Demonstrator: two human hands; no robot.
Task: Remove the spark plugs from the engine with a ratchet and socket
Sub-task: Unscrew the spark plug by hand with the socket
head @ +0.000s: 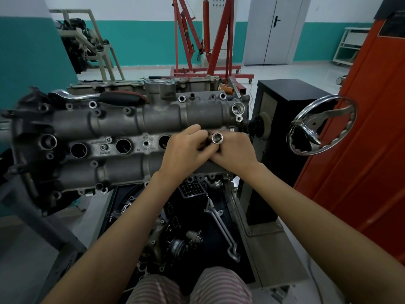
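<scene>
A grey engine head [122, 123] lies across a stand in front of me, with a row of round spark plug wells [123, 146] along its middle. Both hands meet over the rightmost part of that row. My right hand [235, 150] grips a chrome socket [217, 138] whose open hex end faces the camera. My left hand [186, 148] curls its fingers around the socket's far end, right beside the other hand. A ratchet [94, 97] with a chrome shaft and black handle rests on the head's far side.
A chrome handwheel [322, 126] sticks out from the black stand column [282, 119] at the right, next to an orange cabinet [361, 150]. Below the head a tray holds engine parts and a metal bracket [221, 227]. A red engine hoist [203, 40] stands behind.
</scene>
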